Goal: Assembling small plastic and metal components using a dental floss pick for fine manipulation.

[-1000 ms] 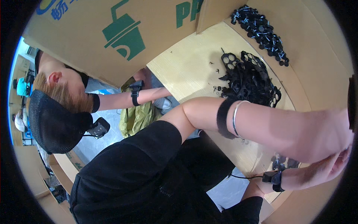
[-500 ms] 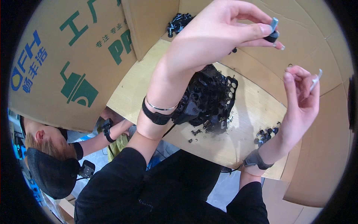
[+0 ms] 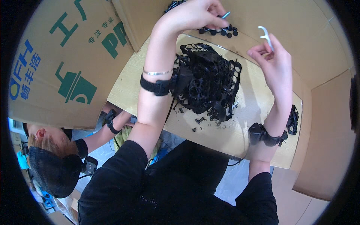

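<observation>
The left hand [image 3: 206,17] pinches a bolt [image 3: 226,15] between thumb and fingers — silver shank upward, raised by the table's [image 3: 127,82] far edge, near loose black-headed bolts [image 3: 229,35]. The right hand [image 3: 275,58], fingers curled in, pinches a white hooked pick [image 3: 266,36], hook uppermost — farther right along that edge. Black perforated sheeting [image 3: 206,77] lies mid-table.

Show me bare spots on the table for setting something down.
Bare table shows between the left forearm and cardboard wall, and between the mesh and right forearm. Crowded: the middle, with mesh and loose rings; the far edge, with bolts near the left hand.
</observation>
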`<state>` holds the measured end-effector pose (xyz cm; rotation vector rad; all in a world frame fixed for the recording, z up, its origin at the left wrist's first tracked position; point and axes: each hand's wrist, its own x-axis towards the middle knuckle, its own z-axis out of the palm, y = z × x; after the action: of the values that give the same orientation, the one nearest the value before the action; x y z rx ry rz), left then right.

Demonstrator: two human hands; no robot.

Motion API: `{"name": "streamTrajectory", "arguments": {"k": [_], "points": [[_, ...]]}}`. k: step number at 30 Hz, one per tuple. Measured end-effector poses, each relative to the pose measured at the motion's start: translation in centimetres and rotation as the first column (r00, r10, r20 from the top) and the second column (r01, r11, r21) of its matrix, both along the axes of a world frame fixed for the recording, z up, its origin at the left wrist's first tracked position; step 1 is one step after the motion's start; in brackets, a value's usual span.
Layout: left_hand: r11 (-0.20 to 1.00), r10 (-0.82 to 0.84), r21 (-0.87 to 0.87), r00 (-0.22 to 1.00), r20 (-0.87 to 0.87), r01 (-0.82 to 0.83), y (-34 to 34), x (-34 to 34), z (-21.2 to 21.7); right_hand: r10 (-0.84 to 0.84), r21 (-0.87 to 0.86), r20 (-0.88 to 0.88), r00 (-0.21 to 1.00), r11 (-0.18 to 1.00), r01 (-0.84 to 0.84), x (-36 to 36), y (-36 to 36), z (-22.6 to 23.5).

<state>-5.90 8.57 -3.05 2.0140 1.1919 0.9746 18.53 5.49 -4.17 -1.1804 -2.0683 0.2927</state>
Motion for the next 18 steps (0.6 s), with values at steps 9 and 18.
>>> {"name": "streamTrajectory", "arguments": {"k": [9, 18], "points": [[0.96, 0.279, 0.015, 0.96, -0.022, -0.279, 10.9, 0.3, -10.8, 0.174, -0.443, 0.078, 0.982, 0.888, -0.123, -0.5, 1.1, -3.6], [0.889, 0.353, 0.311, 0.936, 0.007, -0.338, 13.7, -1.0, -13.3, 0.328, -0.284, 0.149, 0.933, 0.918, -0.277, -1.5, 2.5, -5.1]]}}
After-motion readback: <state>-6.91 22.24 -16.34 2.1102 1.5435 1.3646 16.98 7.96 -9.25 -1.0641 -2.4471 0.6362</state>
